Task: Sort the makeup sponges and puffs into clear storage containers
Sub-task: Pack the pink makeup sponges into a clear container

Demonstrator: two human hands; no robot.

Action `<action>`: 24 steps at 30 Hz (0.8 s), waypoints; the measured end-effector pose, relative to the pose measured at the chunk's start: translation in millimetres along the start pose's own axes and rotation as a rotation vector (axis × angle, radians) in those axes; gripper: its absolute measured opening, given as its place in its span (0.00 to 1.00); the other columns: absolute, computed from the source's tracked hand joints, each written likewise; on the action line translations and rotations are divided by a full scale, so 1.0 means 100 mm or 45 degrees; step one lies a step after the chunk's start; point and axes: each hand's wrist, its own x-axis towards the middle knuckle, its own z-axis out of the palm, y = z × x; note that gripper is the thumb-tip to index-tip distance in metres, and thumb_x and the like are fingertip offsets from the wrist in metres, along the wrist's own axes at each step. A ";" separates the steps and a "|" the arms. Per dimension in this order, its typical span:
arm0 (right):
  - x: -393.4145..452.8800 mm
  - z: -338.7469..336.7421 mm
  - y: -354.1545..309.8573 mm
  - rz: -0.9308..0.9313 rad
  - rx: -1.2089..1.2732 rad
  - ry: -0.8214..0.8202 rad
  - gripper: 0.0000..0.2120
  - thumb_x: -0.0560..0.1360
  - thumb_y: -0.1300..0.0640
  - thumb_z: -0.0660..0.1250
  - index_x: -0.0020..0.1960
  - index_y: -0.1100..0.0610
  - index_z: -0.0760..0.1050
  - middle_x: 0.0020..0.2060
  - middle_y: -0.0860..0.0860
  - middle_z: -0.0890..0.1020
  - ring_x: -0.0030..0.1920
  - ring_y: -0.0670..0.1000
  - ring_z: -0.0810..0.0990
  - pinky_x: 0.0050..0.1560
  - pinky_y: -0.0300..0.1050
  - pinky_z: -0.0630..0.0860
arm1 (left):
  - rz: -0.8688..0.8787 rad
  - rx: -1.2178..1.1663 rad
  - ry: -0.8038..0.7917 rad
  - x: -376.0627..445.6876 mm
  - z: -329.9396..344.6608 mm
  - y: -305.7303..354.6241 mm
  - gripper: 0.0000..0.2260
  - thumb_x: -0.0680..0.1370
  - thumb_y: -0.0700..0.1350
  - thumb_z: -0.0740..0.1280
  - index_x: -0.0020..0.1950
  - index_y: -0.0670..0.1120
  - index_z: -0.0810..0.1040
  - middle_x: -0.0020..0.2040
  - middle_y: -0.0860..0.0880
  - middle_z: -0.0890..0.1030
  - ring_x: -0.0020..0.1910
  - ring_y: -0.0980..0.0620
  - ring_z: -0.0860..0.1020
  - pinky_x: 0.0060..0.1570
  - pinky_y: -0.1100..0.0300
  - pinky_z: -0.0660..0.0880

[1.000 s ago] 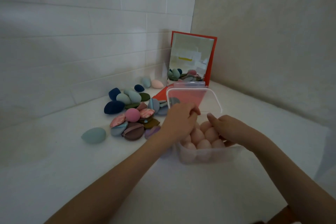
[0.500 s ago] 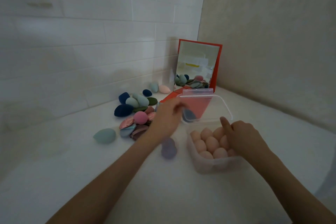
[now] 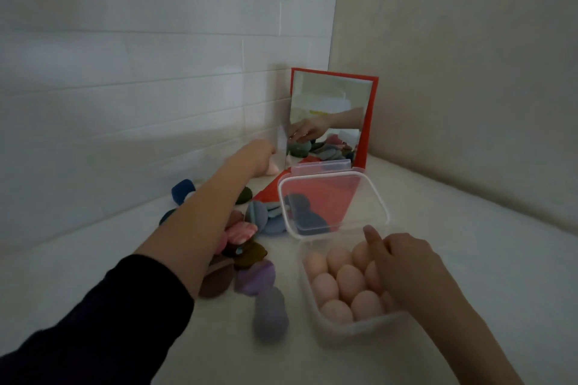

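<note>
A clear container (image 3: 325,330) near the front holds several pale pink egg sponges (image 3: 350,281); its hinged lid (image 3: 372,197) stands open behind it. My right hand (image 3: 406,266) rests on the sponges at the container's right side, index finger stretched out, the other fingers loosely curled. My left hand (image 3: 255,155) reaches far back to the wall and covers a pink sponge (image 3: 273,169) that peeks out beneath it; its fingers are hidden. A pile of coloured puffs and sponges (image 3: 250,255) lies under my left forearm.
A red-framed mirror (image 3: 328,97) leans in the corner behind the lid. A grey-purple sponge (image 3: 270,316) lies just left of the container. A navy sponge (image 3: 183,191) sits by the tiled wall. Walls close in at the back and right.
My left hand has left the lid and stretched back to the pink sponge by the wall. The view has moved closer. My right hand stays on the container.
</note>
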 end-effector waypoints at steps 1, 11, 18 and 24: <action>0.00 0.00 0.00 0.002 0.005 0.002 0.27 0.79 0.38 0.47 0.39 0.55 0.75 0.35 0.51 0.78 0.37 0.49 0.77 0.41 0.43 0.70 | 0.020 0.058 -0.048 0.10 0.07 -0.01 0.21 0.79 0.39 0.62 0.72 0.42 0.66 0.70 0.41 0.69 0.68 0.43 0.69 0.68 0.51 0.65; 0.00 0.00 -0.03 0.003 0.005 0.003 0.27 0.79 0.37 0.46 0.36 0.54 0.72 0.36 0.50 0.77 0.38 0.49 0.76 0.41 0.44 0.70 | 0.081 0.472 -0.035 0.43 0.47 -0.09 0.12 0.80 0.40 0.56 0.60 0.43 0.75 0.60 0.42 0.75 0.61 0.40 0.70 0.62 0.49 0.67; -0.02 -0.02 -0.09 0.011 -0.049 -0.024 0.30 0.79 0.37 0.46 0.42 0.58 0.76 0.40 0.54 0.79 0.42 0.53 0.77 0.45 0.45 0.72 | -0.009 -0.373 0.968 0.02 0.09 0.08 0.09 0.79 0.45 0.61 0.54 0.41 0.74 0.48 0.42 0.79 0.49 0.42 0.75 0.49 0.56 0.65; -0.04 -0.08 -0.14 0.008 -0.009 0.012 0.27 0.80 0.40 0.48 0.43 0.59 0.76 0.38 0.54 0.77 0.39 0.53 0.75 0.40 0.43 0.68 | 0.038 -1.406 1.154 -1.20 -0.52 0.83 0.11 0.75 0.48 0.70 0.48 0.47 0.70 0.43 0.54 0.74 0.39 0.60 0.73 0.38 0.71 0.71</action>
